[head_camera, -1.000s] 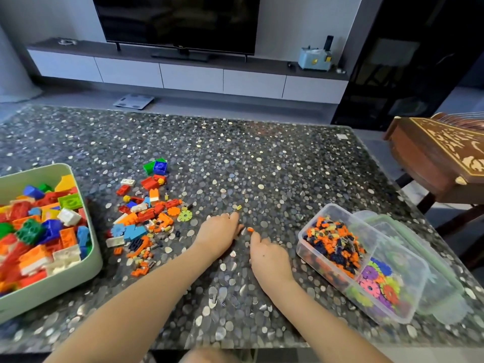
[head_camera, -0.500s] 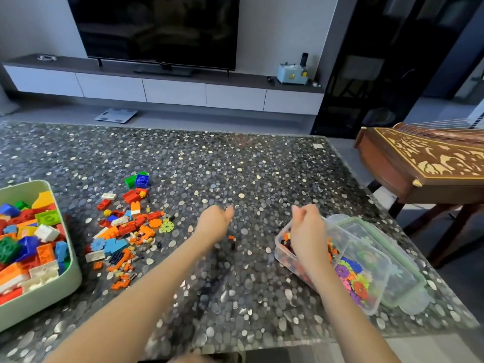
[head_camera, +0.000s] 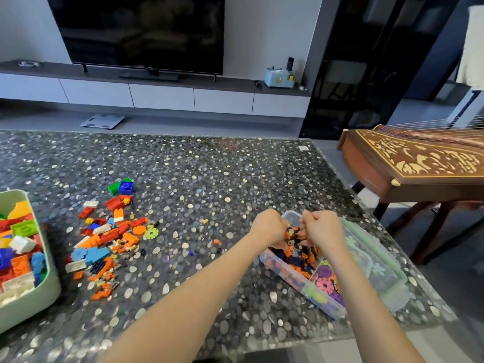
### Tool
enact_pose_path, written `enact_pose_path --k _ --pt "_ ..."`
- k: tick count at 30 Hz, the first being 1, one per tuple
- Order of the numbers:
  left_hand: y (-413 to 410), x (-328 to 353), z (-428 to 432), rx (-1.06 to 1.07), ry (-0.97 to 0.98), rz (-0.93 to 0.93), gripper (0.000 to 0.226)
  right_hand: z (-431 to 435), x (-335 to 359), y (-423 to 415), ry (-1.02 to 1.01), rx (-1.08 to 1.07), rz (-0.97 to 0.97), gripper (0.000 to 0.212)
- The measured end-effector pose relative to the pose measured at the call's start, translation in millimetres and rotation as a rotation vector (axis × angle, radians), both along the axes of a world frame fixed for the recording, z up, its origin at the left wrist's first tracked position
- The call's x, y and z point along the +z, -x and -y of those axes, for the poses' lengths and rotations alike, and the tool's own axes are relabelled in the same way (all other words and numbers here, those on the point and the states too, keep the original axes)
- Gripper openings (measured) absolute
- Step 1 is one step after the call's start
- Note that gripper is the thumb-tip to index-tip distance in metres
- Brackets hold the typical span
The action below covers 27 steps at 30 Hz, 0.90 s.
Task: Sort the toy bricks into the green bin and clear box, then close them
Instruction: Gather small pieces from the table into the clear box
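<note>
While the left hand (head_camera: 269, 227) and right hand (head_camera: 323, 229) are held curled over the clear box (head_camera: 285, 271) near the tabletop's right edge, any grip cannot be told.

No legible text or numbers anywhere; tiny mark on the television (head_camera: 141, 30) unreadable.

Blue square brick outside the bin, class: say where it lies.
Head view: the blue square brick lies left of centre on the table, at the far end of the loose pile, against a green brick on its left.
</note>
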State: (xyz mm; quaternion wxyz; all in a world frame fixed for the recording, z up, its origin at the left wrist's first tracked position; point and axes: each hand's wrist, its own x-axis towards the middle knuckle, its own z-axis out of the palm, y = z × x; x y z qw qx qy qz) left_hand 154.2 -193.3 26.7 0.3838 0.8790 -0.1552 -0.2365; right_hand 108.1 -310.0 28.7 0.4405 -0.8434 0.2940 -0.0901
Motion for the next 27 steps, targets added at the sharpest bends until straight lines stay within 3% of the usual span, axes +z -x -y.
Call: enact_pose_path --k 3,6,9,11,14,18,20,23,27 --pt "-3.2 2.5 -15.0 0.039 0.079 0.009 0.027 0.7 1.3 0.5 -0.005 -0.023 0.036 0.038" --pt "-1.1 0.6 -49.7 0.124 0.111 0.128 0.03 -12.1 5.6 6.3 0.161 0.007 0.12 0.04" --pt "-9.0 -12.8 -96.6 0.251 0.073 0.209 0.024 -55.4 13.0 12.3 0.25 0.186 0.192 0.037" --pt "-19.8 -23.5 -129.3 0.296 -0.057 0.291 0.022 -91.2 6.4 7.4 0.279 0.363 0.202 0.032" --pt "-39.0 -42.7 -159.2 0.161 -0.241 0.405 0.037 -130.7 -25.2 -13.1 0.334 0.565 0.083 0.036" --pt "-54.3 -68.6 -161.1 -0.081 -0.309 0.385 0.049 -143.6 -63.4 -46.2 0.288 0.5 -0.097 0.045" --pt "-52.1 -78.2 -160.0 -0.16 -0.279 0.381 0.049 -139.0 -75.4 -53.1 0.318 0.468 -0.138 0.045" --pt "-35.0 -84.7 -171.9 -0.195 -0.151 0.401 0.046 -136.8 -85.4 -43.9 0.405 0.601 -0.135 0.045" --pt "0.7 -82.2 -199.3 -0.211 -0.009 0.315 0.044 -136.3 -91.0 -11.0 0.248 0.707 -0.054 0.042"
